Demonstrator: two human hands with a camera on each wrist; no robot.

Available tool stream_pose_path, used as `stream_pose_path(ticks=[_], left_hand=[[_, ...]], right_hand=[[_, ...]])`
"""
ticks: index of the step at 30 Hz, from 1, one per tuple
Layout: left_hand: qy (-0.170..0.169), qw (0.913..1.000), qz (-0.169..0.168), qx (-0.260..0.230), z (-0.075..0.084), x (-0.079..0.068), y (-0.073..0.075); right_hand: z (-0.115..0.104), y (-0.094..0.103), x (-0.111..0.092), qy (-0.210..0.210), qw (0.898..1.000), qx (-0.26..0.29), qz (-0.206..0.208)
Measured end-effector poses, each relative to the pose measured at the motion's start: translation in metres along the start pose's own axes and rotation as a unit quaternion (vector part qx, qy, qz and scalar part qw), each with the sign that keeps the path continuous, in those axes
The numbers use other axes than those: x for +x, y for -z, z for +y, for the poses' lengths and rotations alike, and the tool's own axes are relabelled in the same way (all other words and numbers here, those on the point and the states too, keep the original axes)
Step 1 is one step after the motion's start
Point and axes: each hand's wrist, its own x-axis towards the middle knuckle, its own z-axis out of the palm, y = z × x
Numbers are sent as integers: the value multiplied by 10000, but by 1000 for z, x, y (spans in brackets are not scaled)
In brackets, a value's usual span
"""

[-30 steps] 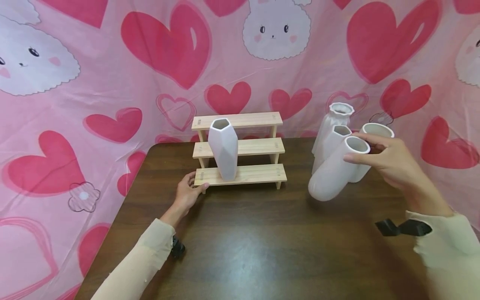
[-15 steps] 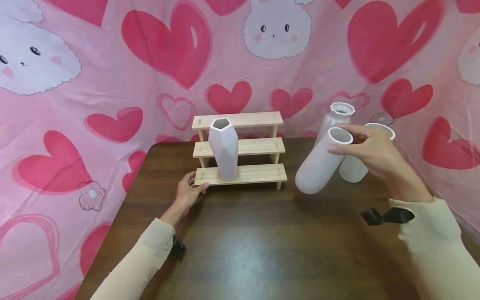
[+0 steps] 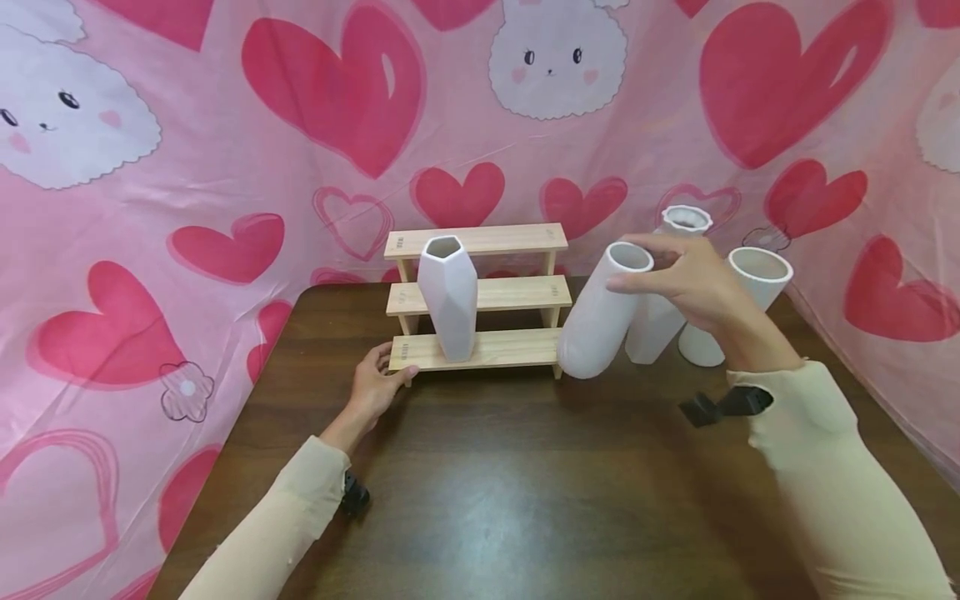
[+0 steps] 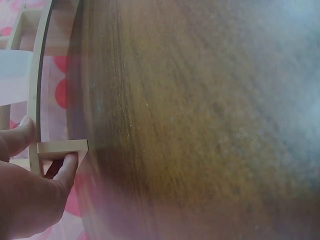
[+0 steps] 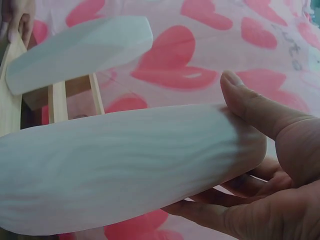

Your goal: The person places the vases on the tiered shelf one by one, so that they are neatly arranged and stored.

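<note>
My right hand [image 3: 693, 279] grips a white round vase [image 3: 596, 321] near its rim, thumb on one side and fingers on the other. The vase leans, its base beside the right end of the lowest step; in the right wrist view its wall [image 5: 120, 170] shows faint wavy ridges. At the left end of the three-step wooden stand [image 3: 517, 348], my left hand [image 3: 375, 385] holds the lowest step. The left wrist view shows the thumb on the board and a finger at the leg [image 4: 62, 146]. A white faceted vase [image 3: 450, 300] stands upright on that step.
Behind my right hand stand more white vases: one with a scalloped rim [image 3: 686, 218], a partly hidden faceted one [image 3: 651, 329] and a wide-mouthed one [image 3: 761, 271]. A pink heart-patterned cloth [image 3: 345, 92] hangs behind the brown table [image 3: 480, 483].
My right hand has carried the round vase leftward from the other vases to the stand's right end. The left hand and the faceted vase on the step have stayed in place.
</note>
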Motion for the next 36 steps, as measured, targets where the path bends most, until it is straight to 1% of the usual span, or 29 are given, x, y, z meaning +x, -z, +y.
stream_pose_path(ticks=[4,6,12,16,26,30,32,36], left_hand=[[-9,10000,-6,-5,1,0,0],[1,10000,4,-13,1,0,-1],[-12,10000,-4,-35,3,-1,-1],[-27,10000,1,-29,3,-1,0],[72,10000,31,29,0,0,0],[74,10000,41,23,0,0,0],[67,10000,48,17,0,0,0],[55,10000,39,-18,1,0,0]], right_hand=[[-6,-7,7,-95,9998,-175,-62],[-9,-11,10,-169,9996,-180,-97],[-12,-25,21,-11,9999,-6,-121],[-11,-34,29,-77,9999,-20,-64],[-9,-50,41,-280,9988,-383,-94],[-9,-55,45,-329,9991,-257,-90],[-10,-58,47,-306,9994,-112,-123],[-12,-63,52,-226,9996,-24,-174]])
